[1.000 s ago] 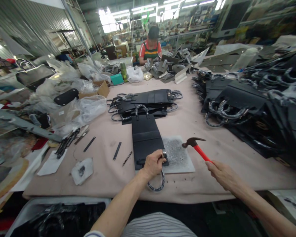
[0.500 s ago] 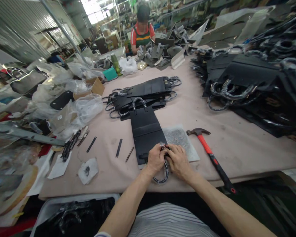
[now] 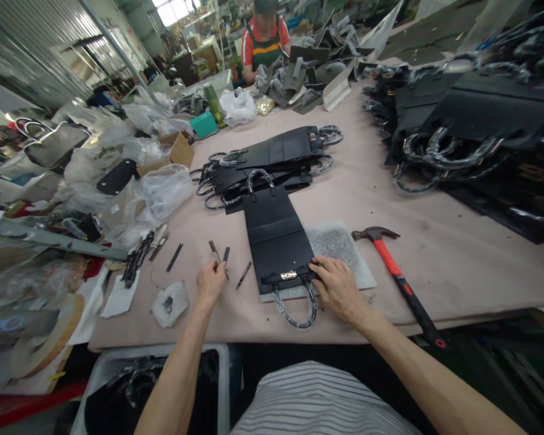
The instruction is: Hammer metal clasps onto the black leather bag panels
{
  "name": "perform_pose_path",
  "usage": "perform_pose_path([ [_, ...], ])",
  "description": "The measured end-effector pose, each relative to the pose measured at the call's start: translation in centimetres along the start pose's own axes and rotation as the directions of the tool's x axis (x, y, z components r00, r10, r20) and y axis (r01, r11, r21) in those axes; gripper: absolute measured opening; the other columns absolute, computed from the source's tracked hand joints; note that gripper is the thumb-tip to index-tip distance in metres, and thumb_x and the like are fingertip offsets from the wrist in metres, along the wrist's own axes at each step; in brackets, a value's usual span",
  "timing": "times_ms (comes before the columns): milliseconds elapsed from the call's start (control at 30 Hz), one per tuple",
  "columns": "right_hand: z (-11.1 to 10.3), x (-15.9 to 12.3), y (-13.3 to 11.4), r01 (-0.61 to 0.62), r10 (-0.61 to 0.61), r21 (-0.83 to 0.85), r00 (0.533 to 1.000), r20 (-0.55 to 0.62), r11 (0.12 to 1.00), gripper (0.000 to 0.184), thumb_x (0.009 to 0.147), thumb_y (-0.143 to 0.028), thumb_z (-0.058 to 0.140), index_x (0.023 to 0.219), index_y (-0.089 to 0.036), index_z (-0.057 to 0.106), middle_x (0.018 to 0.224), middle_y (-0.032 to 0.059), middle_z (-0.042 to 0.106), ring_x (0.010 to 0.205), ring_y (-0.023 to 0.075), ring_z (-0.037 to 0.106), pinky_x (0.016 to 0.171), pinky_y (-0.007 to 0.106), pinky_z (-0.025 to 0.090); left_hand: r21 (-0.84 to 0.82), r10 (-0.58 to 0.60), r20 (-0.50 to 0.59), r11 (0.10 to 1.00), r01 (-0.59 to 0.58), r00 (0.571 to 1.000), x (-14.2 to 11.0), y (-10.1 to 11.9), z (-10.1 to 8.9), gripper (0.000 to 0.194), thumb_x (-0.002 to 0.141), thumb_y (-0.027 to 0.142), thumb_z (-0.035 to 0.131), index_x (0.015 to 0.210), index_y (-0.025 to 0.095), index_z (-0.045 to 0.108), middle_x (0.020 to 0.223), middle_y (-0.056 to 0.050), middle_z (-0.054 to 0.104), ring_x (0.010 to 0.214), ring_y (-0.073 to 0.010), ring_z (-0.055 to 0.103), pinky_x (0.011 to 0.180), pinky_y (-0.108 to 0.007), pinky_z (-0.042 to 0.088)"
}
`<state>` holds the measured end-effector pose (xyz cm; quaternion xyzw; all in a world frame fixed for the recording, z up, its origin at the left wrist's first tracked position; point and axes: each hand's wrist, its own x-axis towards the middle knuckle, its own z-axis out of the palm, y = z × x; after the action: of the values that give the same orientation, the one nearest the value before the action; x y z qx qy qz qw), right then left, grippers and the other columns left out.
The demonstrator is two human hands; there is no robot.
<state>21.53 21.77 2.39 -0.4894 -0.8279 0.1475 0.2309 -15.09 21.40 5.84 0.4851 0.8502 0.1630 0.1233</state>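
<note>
On the beige cloth-covered counter, the flat black leather bag panel lies partly over the speckled pale slab. The right hand's fingers rest on its lower right edge, loosely together; the left hand's fingers pinch a slim dark metal strip.

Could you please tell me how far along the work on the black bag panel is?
The shiny metal plate already looks seated on the black bag panel. In hand: the right hand touches the panel's edge; the left hand is at slim strips. What is left is unclear: the claw hammer lies free, and the plate's fastening cannot be judged.
</note>
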Motion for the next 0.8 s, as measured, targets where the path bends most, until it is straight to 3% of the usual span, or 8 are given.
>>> perform_pose_path([
  [100, -0.5, 0.7, -0.2, 0.009, -0.008, -0.037, 1.000, 0.027, 0.999, 0.027, 0.097, -0.024, 0.052, 0.118, -0.019, 0.067, 0.132, 0.0130, 0.062, 0.118, 0.0292, 0.054, 0.102, 0.046, 0.037, 0.284, -0.019, 0.009, 0.959, 0.016, 1.000, -0.9, -2.9, -0.8, 0.028, 0.094, 0.034, 0.054, 0.081, 0.015, 0.069, 0.084, -0.015, 0.072, 0.085, -0.0308, 0.068, 0.075, -0.038, 0.048],
  [233, -1.4, 2.3, -0.9, 0.086, -0.073, -0.114, 0.991, 0.114, 0.990, 0.022, 0.099, -0.025, 0.052, 0.110, -0.020, 0.070, 0.116, 0.0111, 0.066, 0.105, 0.0269, 0.056, 0.093, 0.042, 0.038, 0.309, 0.250, -0.074, 0.926, -0.216, 0.965, -3.4, -1.8, 0.2, 0.026, 0.099, 0.026, 0.051, 0.109, 0.012, 0.070, 0.112, -0.019, 0.070, 0.104, -0.0318, 0.066, 0.090, -0.041, 0.050],
  [300, -1.6, 3.2, -1.4, 0.152, -0.123, -0.141, 0.973, 0.197, 0.978, 0.020, 0.099, -0.024, 0.053, 0.108, -0.021, 0.071, 0.111, 0.0102, 0.066, 0.101, 0.0262, 0.056, 0.087, 0.040, 0.038, 0.194, 0.428, -0.020, 0.888, -0.416, 0.904, -5.1, 0.4, 1.1, 0.022, 0.101, 0.022, 0.050, 0.110, 0.016, 0.069, 0.115, -0.014, 0.069, 0.105, -0.0267, 0.066, 0.091, -0.037, 0.051],
  [400, -1.8, 4.8, -2.1, 0.265, -0.190, -0.190, 0.921, 0.341, 0.945, 0.016, 0.098, -0.023, 0.056, 0.103, -0.020, 0.070, 0.105, 0.0108, 0.065, 0.095, 0.0252, 0.058, 0.079, 0.036, 0.039, 0.064, 0.640, 0.126, 0.757, -0.650, 0.758, -7.1, 4.4, 2.4, 0.014, 0.101, 0.022, 0.055, 0.105, 0.021, 0.068, 0.108, -0.007, 0.069, 0.098, -0.0215, 0.066, 0.088, -0.032, 0.052],
  [467, -1.9, 5.9, -2.2, 0.332, -0.222, -0.215, 0.882, 0.416, 0.919, 0.011, 0.097, -0.022, 0.058, 0.099, -0.018, 0.068, 0.100, 0.0107, 0.064, 0.091, 0.0236, 0.059, 0.076, 0.034, 0.039, 0.064, 0.686, 0.202, 0.703, -0.708, 0.699, -7.6, 6.6, 2.9, 0.007, 0.097, 0.024, 0.063, 0.100, 0.020, 0.068, 0.102, -0.007, 0.068, 0.096, -0.0227, 0.065, 0.086, -0.033, 0.053],
  [567, -1.9, 7.5, -1.9, 0.416, -0.272, -0.206, 0.826, 0.494, 0.886, 0.005, 0.095, -0.020, 0.061, 0.096, -0.018, 0.066, 0.096, 0.0087, 0.064, 0.086, 0.0208, 0.060, 0.074, 0.031, 0.041, 0.080, 0.673, 0.299, 0.688, -0.721, 0.676, -6.8, 8.6, 3.3, 0.008, 0.092, 0.025, 0.071, 0.094, 0.019, 0.068, 0.098, -0.008, 0.065, 0.097, -0.0252, 0.063, 0.083, -0.035, 0.054],
  [633, -1.9, 8.2, -1.6, 0.474, -0.317, -0.186, 0.784, 0.534, 0.861, 0.005, 0.095, -0.018, 0.061, 0.097, -0.017, 0.065, 0.095, 0.0081, 0.064, 0.086, 0.0201, 0.061, 0.074, 0.031, 0.042, 0.075, 0.666, 0.365, 0.676, -0.733, 0.651, -6.0, 9.1, 3.5, 0.008, 0.091, 0.024, 0.072, 0.094, 0.017, 0.068, 0.097, -0.008, 0.064, 0.093, -0.0252, 0.064, 0.081, -0.035, 0.054],
  [800, -2.2, 8.4, -2.0, 0.610, -0.424, -0.147, 0.684, 0.593, 0.779, 0.017, 0.097, -0.011, 0.048, 0.098, -0.015, 0.064, 0.095, 0.0109, 0.063, 0.084, 0.0218, 0.059, 0.073, 0.033, 0.044, 0.056, 0.738, 0.428, 0.554, -0.831, 0.521, -5.4, 8.7, 3.7, 0.004, 0.096, 0.017, 0.061, 0.095, 0.015, 0.065, 0.097, -0.011, 0.061, 0.089, -0.0267, 0.063, 0.079, -0.037, 0.053],
])
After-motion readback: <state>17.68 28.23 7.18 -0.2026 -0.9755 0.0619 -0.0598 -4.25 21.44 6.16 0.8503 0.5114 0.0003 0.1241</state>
